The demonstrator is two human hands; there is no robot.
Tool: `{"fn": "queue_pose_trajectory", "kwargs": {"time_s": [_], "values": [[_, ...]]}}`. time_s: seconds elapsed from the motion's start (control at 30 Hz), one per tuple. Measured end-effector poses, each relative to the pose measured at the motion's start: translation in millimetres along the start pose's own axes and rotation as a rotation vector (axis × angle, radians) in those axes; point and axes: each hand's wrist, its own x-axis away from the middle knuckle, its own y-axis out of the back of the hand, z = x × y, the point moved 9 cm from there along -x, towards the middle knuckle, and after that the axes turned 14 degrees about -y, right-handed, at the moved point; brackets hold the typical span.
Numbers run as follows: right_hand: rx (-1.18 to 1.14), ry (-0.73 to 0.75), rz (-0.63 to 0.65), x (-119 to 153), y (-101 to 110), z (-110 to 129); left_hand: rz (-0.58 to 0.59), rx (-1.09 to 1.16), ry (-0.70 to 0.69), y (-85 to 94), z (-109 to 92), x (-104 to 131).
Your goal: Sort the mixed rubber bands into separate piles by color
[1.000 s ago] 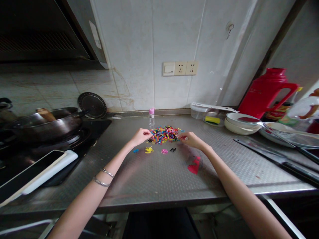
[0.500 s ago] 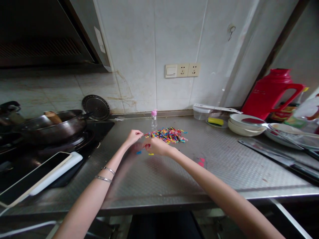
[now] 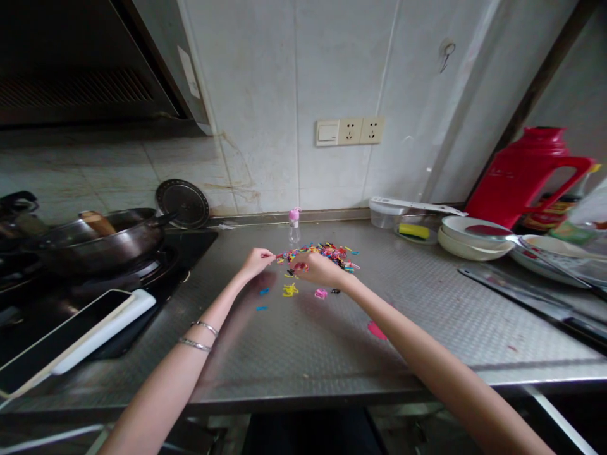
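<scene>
We have a loose pile of small coloured pieces [image 3: 337, 254] on the metal surface [image 3: 303, 360], beyond the row of little groups and spread mostly from side to side. Our left hand [image 3: 258, 260] is at its left end, fingertips drawn together beside the outermost pieces. Our right hand [image 3: 318, 268] comes in from the right across the pile's near side, hiding part of it, with its fingers curled and pointing toward the left hand. Both hands are thus close to the pile's left half, while its right end lies open beyond the right hand. We cannot tell whether either hand grips a piece.

Nearer to us lie blue pieces [image 3: 264, 291], a yellow cluster [image 3: 290, 290], a pink cluster [image 3: 321, 294] and a few black pieces [image 3: 336, 291], these last just beside the right wrist. Another blue piece [image 3: 262, 308] sits apart, closer to us. A flat pink item [image 3: 377, 329] shows partly from behind our right forearm.

Behind the pile stands a clear bottle with a pink top [image 3: 294, 218], upright near the wall. Farther right are a yellow sponge [image 3: 413, 231], stacked bowls [image 3: 474, 249] and a red flask [image 3: 526, 177]; far left, a pan [image 3: 109, 243] and a phone [image 3: 61, 341].
</scene>
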Motion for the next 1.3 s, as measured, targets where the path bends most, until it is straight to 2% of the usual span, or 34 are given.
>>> {"fn": "queue_pose_trajectory", "kwargs": {"time_s": [0.1, 0.23, 0.3, 0.4, 0.77, 0.97, 1.03, 1.13, 1.3], "values": [[-0.015, -0.155, -0.061, 9, 37, -60, 0.014, 0.008, 0.007, -4.5, -1, 1], [0.011, -0.388, -0.070, 37, 63, -137, 0.025, -0.010, 0.009, -7.5, -1, 2], [0.059, -0.476, -0.072, 51, 67, -161, 0.031, -0.026, 0.002, -8.3, -2, 3], [0.088, -0.560, -0.071, 65, 65, -177, 0.048, -0.037, -0.003, -10.9, -2, 3], [0.097, -0.546, -0.075, 69, 55, -179, 0.097, -0.032, -0.029, -23.2, -6, 4], [0.097, -0.535, -0.149, 72, 67, -173, 0.118, -0.017, -0.057, -26.1, -8, 5], [0.078, -0.509, -0.189, 71, 74, -163, 0.152, 0.001, -0.072, -29.6, -9, 5], [-0.014, -0.402, -0.197, 64, 74, -136, 0.228, 0.038, -0.098, -36.1, -13, 6], [-0.168, -0.228, -0.080, 55, 47, -85, 0.360, 0.068, -0.127, -44.3, -24, 10]]}}
